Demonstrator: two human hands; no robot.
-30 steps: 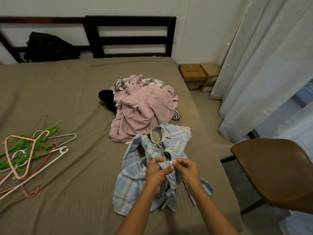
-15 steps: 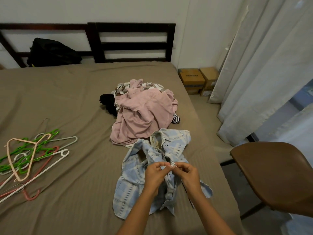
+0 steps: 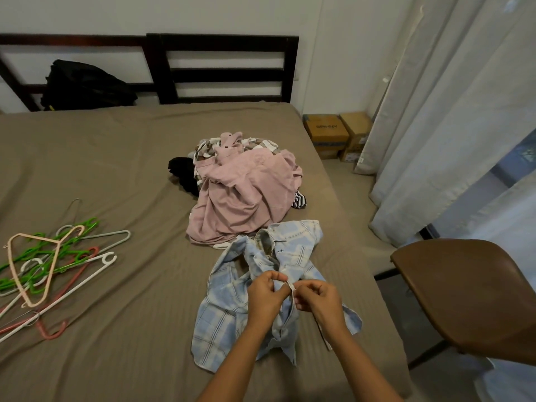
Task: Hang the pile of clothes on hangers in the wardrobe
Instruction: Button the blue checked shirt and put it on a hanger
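Note:
A light blue plaid shirt (image 3: 226, 309) lies spread on the brown bed (image 3: 116, 169), collar towards the headboard. My left hand (image 3: 266, 297) and my right hand (image 3: 319, 300) both pinch the shirt's front placket at mid-chest, fingertips almost touching. Behind the shirt sits the clothes pile (image 3: 243, 195): a pink garment on top, a striped piece and a black piece beneath. A heap of plastic hangers (image 3: 49, 262) in green, pink, white and grey lies at the bed's left. No wardrobe is in view.
A black bag (image 3: 84, 85) rests against the dark headboard (image 3: 226, 68). A brown chair (image 3: 470, 297) stands to the right of the bed. Cardboard boxes (image 3: 336, 134) sit on the floor by white curtains (image 3: 449, 111).
Both hands stay on the shirt's front edge, working the placket with small finger movements. The view has tilted slightly; the shirt and pile have not moved.

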